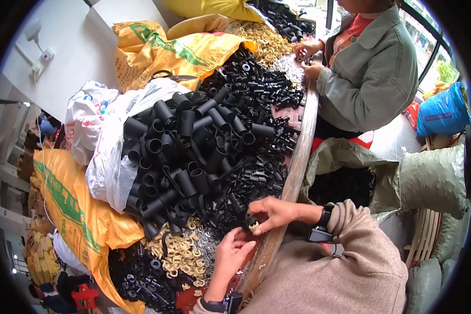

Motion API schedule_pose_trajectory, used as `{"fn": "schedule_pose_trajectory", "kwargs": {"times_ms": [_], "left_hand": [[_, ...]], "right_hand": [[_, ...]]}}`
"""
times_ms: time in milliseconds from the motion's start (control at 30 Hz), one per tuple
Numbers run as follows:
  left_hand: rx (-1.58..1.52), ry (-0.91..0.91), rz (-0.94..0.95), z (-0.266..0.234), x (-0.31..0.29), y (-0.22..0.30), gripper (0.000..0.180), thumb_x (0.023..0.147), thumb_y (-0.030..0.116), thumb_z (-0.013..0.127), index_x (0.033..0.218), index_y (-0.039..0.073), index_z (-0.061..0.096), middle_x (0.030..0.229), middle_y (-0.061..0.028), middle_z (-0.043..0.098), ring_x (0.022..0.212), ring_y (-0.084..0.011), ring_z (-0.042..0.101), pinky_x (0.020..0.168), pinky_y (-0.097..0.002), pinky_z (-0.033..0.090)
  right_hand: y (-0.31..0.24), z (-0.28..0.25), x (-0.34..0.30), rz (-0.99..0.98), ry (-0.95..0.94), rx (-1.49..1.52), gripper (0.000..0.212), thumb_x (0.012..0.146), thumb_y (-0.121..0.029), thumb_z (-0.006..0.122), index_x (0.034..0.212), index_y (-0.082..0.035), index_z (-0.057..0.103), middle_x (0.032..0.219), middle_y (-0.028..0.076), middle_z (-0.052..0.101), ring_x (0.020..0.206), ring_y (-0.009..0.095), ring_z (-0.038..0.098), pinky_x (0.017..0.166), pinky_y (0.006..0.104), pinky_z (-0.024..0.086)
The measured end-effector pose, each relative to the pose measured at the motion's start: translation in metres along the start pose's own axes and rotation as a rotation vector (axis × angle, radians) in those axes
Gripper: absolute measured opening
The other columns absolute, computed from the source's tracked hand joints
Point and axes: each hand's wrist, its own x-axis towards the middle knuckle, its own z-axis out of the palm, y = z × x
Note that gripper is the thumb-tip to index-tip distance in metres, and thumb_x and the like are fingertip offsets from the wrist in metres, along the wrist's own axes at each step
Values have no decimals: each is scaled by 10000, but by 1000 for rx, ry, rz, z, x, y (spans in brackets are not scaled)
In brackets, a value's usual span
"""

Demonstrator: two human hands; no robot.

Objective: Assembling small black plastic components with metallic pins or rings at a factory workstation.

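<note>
My right hand (273,214) is closed around a small black plastic fitting with a cream-coloured piece (254,226) at its lower end, just above the table's near edge. My left hand (229,257) is a little below and to the left, its fingers loosely curved and apart, with nothing visible in them. Close to my left hand lie a pile of cream plastic clips (180,254) and a heap of small silvery metal pieces (206,251). Small black parts (254,180) spread across the table beyond my hands.
Black tubes (186,180) spill from a white plastic bag (112,167) mid-table. Yellow woven sacks (68,193) lie along the left. A wooden edge (300,172) borders the table. Across at the far right, a person in a grey jacket (371,73) handles small parts. An open sack (345,157) stands right.
</note>
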Motion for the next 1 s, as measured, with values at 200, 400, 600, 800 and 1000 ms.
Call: {"fn": "schedule_pose_trajectory", "kwargs": {"times_ms": [200,400,600,800,1000], "left_hand": [[-898,-195,-233,3,-41,-13,558,742,129,634,1209,20,348,957,-40,547,794,-144,562,669,-244,490],[-1002,-13,-153,12,-74,-19,577,765,122,601,1251,40,303,933,-47,540,776,-122,558,660,-241,496],[-1137,211,-125,14,-102,-39,562,784,87,572,1259,31,278,873,-27,535,704,-97,545,619,-218,482],[-1142,285,-116,1,-130,-55,340,814,156,546,1112,15,461,798,-59,586,648,-126,577,564,-207,481],[-1125,365,-138,-10,-157,-83,239,825,212,528,946,6,535,809,-115,593,652,-156,578,564,-221,486]], "right_hand": [[-18,43,-12,23,-137,135,385,661,-252,714,859,11,514,705,24,486,639,78,461,558,244,396],[-23,78,-14,40,-169,254,374,666,-250,714,845,7,510,657,15,459,630,68,433,551,236,379],[-29,106,-9,7,-163,145,370,689,-283,691,853,1,518,689,27,467,655,86,441,583,247,388],[-20,132,-6,-186,-195,16,337,736,-288,635,901,-12,532,740,53,507,668,153,497,610,295,410],[-24,118,-2,-107,-381,-322,283,735,-200,596,953,-30,536,780,104,542,716,263,541,634,343,430]]}}
